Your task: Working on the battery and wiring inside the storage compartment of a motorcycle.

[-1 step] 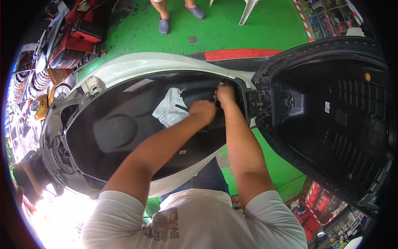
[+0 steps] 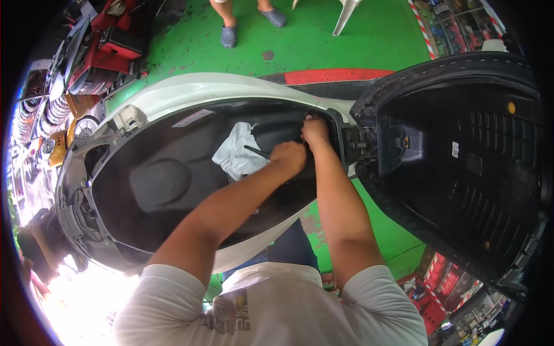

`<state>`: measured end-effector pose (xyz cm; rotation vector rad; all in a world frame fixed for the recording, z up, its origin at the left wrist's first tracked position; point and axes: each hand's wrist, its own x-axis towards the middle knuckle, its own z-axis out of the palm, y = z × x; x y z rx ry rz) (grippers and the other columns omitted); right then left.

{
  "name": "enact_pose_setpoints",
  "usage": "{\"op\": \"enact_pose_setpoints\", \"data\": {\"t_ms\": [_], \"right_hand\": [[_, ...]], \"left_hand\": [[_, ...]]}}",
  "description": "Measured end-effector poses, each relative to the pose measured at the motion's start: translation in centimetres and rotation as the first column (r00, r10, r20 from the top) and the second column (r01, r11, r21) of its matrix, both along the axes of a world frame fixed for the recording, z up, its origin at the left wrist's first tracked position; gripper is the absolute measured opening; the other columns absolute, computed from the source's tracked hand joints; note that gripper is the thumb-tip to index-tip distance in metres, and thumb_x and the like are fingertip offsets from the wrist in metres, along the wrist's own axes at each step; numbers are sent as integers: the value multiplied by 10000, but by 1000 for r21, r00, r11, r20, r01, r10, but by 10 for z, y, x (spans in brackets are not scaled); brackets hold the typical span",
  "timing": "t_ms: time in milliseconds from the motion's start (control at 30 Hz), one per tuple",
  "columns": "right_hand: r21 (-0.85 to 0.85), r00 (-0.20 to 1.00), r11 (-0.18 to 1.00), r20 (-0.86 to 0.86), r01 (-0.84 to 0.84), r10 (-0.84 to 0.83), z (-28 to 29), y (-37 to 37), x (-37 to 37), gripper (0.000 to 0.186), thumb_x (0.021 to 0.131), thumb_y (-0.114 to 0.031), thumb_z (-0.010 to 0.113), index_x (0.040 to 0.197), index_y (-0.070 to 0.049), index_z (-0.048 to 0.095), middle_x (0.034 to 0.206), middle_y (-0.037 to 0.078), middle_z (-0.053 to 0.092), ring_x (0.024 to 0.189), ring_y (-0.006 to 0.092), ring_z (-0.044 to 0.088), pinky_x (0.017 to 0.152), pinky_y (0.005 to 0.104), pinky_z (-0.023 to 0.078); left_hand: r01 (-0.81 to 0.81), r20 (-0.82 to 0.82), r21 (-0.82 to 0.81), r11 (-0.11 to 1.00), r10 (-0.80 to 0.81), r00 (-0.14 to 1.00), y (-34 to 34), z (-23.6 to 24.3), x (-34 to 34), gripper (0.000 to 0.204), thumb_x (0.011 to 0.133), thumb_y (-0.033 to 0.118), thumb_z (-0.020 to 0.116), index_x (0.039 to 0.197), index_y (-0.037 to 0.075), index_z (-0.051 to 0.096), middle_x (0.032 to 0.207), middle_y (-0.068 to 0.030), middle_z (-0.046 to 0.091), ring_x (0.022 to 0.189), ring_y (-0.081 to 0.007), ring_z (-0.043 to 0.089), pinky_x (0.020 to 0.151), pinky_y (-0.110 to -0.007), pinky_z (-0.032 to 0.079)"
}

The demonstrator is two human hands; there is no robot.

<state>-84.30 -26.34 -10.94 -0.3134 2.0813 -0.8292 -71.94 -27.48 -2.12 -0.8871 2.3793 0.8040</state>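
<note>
Where hands (image 2: 288, 157) work, black compartment (image 2: 118, 190), green floor (image 2: 323, 51)

Storage bin (image 2: 161, 179) black. Rod (image 2: 257, 151) also black, against a white cloth (image 2: 232, 153). Scooter body (image 2: 190, 85) white. Raised seat (image 2: 438, 127) black underneath — orange-yellow dot (image 2: 511, 107), small white label (image 2: 455, 149). Floor (image 2: 323, 52) bright green, worn patches brownish. Shirt (image 2: 294, 294) white, dark print on it; trousers (image 2: 291, 248) dark blue. Clogs (image 2: 229, 37) grey-blue. Barrier tape (image 2: 422, 26) — red and white stripes.
</note>
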Motion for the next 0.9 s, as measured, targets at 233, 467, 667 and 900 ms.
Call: {"op": "enact_pose_setpoints", "data": {"t_ms": [233,467,667,900], "right_hand": [[125,914,987,-379,-102,142,-3,12,-1,295,1015,-268,475,1043,-26,641,788,116,670,671,249,690,551,370,526],[5,721,832,497,555,-483,38,-12,22,241,1041,-261,422,993,-62,548,860,115,677,750,270,703,653,387,573],[26,553,701,594,713,-584,25,-25,23,238,1048,-269,412,1021,-61,526,905,135,671,816,286,701,715,392,590],[60,578,748,596,660,-558,17,-25,20,221,1044,-266,421,997,-78,528,921,124,665,807,286,698,680,390,584]], "left_hand": [[-122,-76,-14,992,121,990,3,15,3,356,867,342,593,982,28,716,1023,-227,701,930,-370,701,832,-449,561],[-83,40,-144,986,89,995,-58,13,32,332,878,373,617,973,74,726,950,-177,723,913,-325,707,823,-433,560],[-137,-1,-217,967,140,990,-73,5,32,291,914,316,584,991,70,718,979,-180,719,933,-325,708,818,-431,564],[-152,-129,-230,961,124,984,-68,0,37,302,909,338,606,994,63,698,995,-198,707,920,-353,698,793,-466,559]]}}
